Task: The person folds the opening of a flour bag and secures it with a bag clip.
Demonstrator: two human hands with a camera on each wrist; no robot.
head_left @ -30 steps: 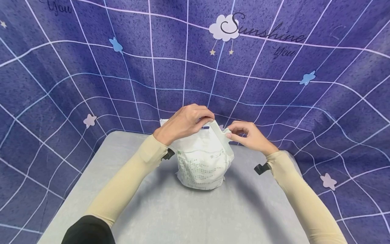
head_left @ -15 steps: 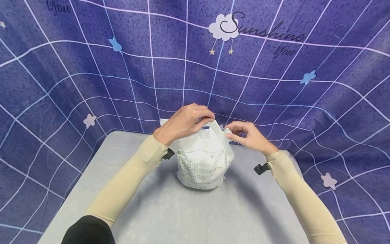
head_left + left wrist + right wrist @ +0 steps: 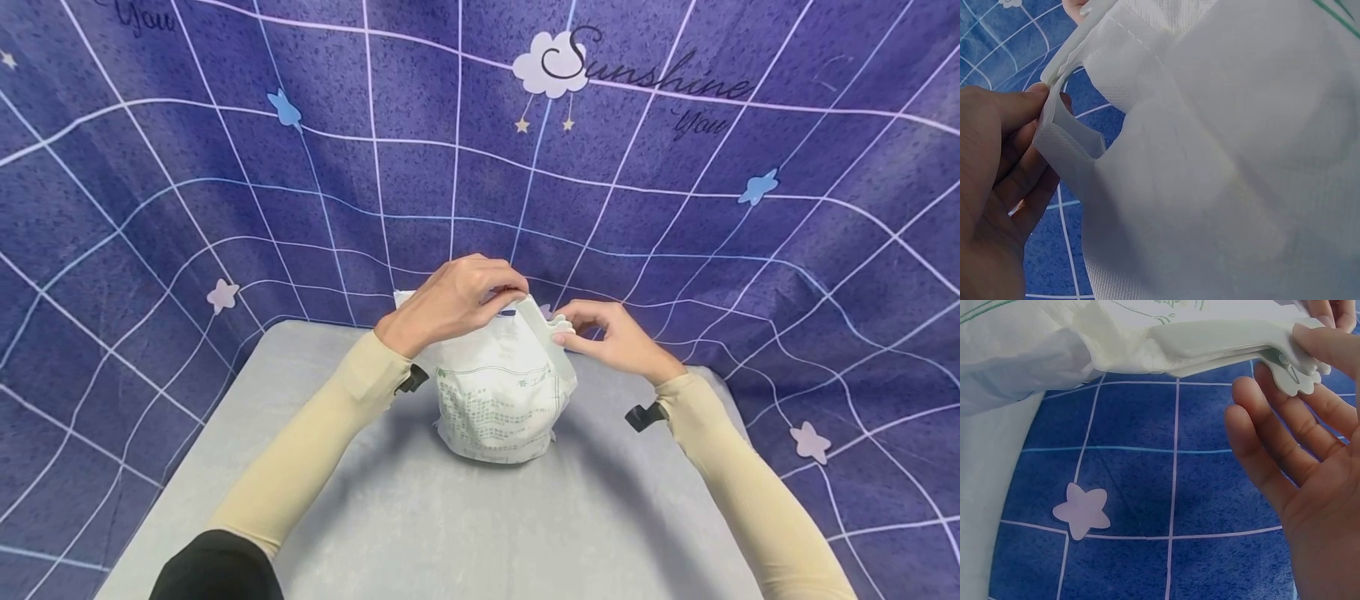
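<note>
A white bag [image 3: 491, 400] with green print stands upright on the grey surface, bulging at its lower part. My left hand [image 3: 461, 296] pinches its top edge beside the cut-out handle hole; thumb and fingertips meet on the white material [image 3: 1072, 147] in the left wrist view. Along the bag's upper right edge lies a pale, long bag clip [image 3: 538, 329] with scalloped handles. The right hand [image 3: 611, 333] holds those handles. In the right wrist view, the thumb presses the upper handle of the clip [image 3: 1229, 337], fingertips are at the lower one, and a small spring shows between.
A padded grey surface [image 3: 495, 533] lies under the bag. Purple-blue cloth [image 3: 420, 167] with grid lines, stars and lettering hangs behind it and on both sides. Black wrist mounts [image 3: 645, 415] sit at both wrists.
Both hands and the bag stay almost in place. The right thumb has shifted very slightly on the clip, and a bit more of its scalloped handle shows.
</note>
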